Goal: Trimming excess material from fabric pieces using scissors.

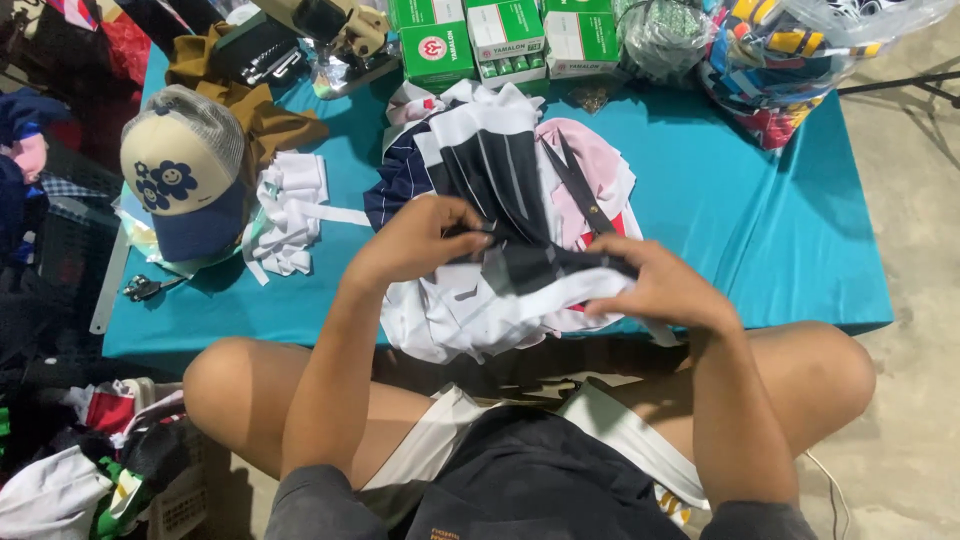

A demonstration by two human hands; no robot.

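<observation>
A black and white striped cloth piece [530,270] is stretched between both hands above the front edge of a low table covered in teal cloth [760,210]. My left hand [420,240] pinches its left end. My right hand [655,285] grips its right end, fingers curled around the white edge. Under the hands lies a heap of fabric pieces [490,170], navy, white and pink. Long dark scissors [580,190] rest on top of the heap, just beyond my right hand.
A cream and navy cap [185,165] and white strips [290,210] lie at the left. Small snips [145,288] sit near the left edge. Green boxes [480,40], a sewing machine [330,30] and filled plastic bags [790,50] line the back. Clothes are piled on the floor at the left [90,460].
</observation>
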